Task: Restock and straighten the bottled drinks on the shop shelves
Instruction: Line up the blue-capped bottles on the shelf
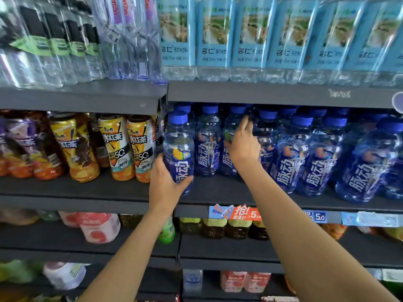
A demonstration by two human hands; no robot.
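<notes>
Several blue sports-drink bottles with blue caps stand on the middle shelf (218,192). My left hand (166,184) grips the leftmost blue bottle (180,149) low on its body, at the shelf's front edge. My right hand (243,144) reaches further in, its thumb and fingers curled round another blue bottle (230,131) in the second row, partly hidden behind the hand. More blue bottles (322,158) fill the shelf to the right.
Yellow iced-tea bottles (115,147) stand left of the blue ones. Light-blue-labelled water bottles (216,33) line the upper shelf. Price tags (239,212) hang on the shelf edge. Lower shelves hold pink, green and dark drinks.
</notes>
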